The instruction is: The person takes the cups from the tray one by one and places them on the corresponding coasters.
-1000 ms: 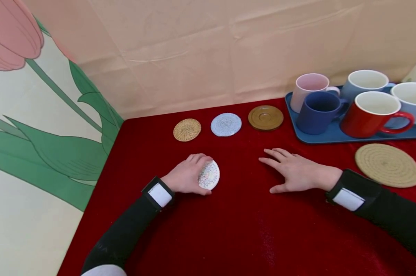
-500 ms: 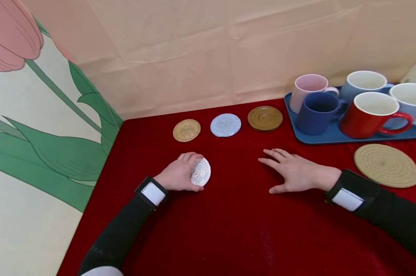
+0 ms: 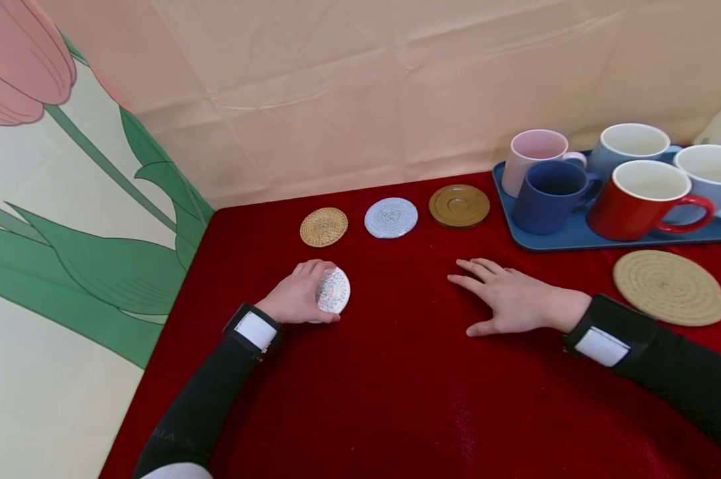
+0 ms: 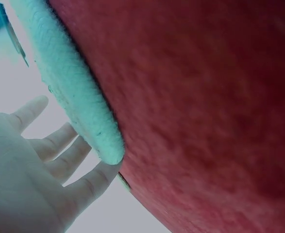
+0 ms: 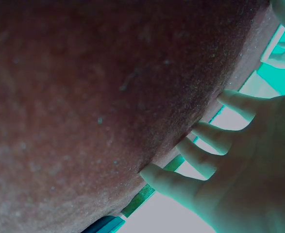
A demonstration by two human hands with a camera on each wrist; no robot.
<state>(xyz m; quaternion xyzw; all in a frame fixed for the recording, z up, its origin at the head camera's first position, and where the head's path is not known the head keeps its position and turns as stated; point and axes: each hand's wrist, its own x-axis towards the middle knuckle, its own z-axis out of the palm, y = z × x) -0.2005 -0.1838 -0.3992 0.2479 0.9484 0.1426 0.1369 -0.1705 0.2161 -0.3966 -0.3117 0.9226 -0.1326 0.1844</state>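
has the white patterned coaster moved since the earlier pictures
Yes: in the head view, the white patterned coaster has moved left and slightly up the picture, closer to the small tan woven coaster.

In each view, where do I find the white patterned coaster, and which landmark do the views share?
Head: white patterned coaster left of centre, held in the left hand.
Left wrist: upper left, its thick edge slanting down from the picture's top to the fingers.
Right wrist: I cannot identify it with certainty.
Shared landmark: red cloth.
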